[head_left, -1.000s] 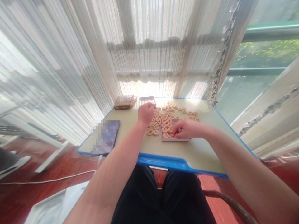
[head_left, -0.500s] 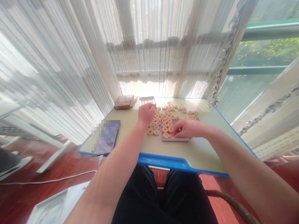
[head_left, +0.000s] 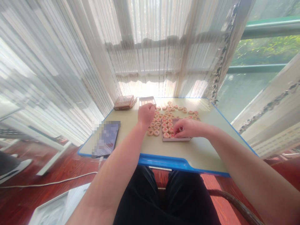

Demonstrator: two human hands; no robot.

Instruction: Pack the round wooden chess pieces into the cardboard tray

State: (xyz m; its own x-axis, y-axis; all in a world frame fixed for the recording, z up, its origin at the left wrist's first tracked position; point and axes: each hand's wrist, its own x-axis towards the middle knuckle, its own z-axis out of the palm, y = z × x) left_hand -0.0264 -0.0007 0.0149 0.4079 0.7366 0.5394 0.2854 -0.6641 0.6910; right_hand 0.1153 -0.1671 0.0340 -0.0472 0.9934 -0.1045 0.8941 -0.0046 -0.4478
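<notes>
Round wooden Chinese chess pieces (head_left: 174, 109) lie scattered over a small table (head_left: 201, 153) with a blue rim. A shallow pinkish tray (head_left: 175, 139) near the middle holds several pieces in rows (head_left: 166, 128). My right hand (head_left: 188, 128) rests on the tray, its fingers pinched on a piece among the rows. My left hand (head_left: 145, 114) hovers as a closed fist over the loose pieces left of the tray; what it holds is hidden.
A phone (head_left: 106, 137) lies at the table's left edge with a cable (head_left: 47, 182) running to the floor. A brown box (head_left: 124, 102) and a small clear lid (head_left: 147, 100) sit at the back. Sheer curtains (head_left: 93, 56) close in behind.
Both hands stay almost where they were; the right hand's fingers shift slightly on the tray. The view tilts a little.
</notes>
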